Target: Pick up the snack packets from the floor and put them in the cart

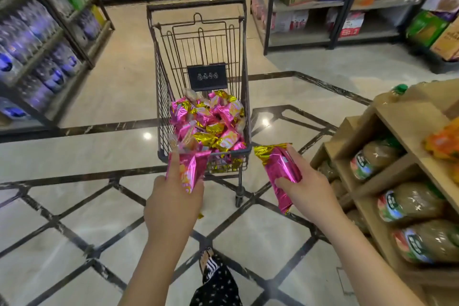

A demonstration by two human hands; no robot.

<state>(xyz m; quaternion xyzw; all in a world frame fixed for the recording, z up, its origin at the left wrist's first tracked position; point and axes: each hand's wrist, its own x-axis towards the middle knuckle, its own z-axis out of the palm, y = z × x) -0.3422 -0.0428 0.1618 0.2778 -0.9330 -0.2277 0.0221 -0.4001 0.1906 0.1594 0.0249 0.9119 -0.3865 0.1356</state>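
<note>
Just short of cart point(196, 3) near rim: left hand point(173, 204) grips pink packet point(191, 169), right hand point(310, 191) pinches second packet point(280, 166)

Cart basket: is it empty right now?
No, the cart holds a heap of pink-and-gold snack packets piled at its near end.

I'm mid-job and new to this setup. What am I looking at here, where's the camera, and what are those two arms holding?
There is no machine: one camera sits on a person's head, looking forward and down. The arms are that person's own. The left hand grips a pink packet, the right hand grips a pink-and-gold packet, both close to the near end of the wire cart, which already holds a pile of packets. Below is a tiled floor; a wooden shelf with bottles stands on the right.
</note>
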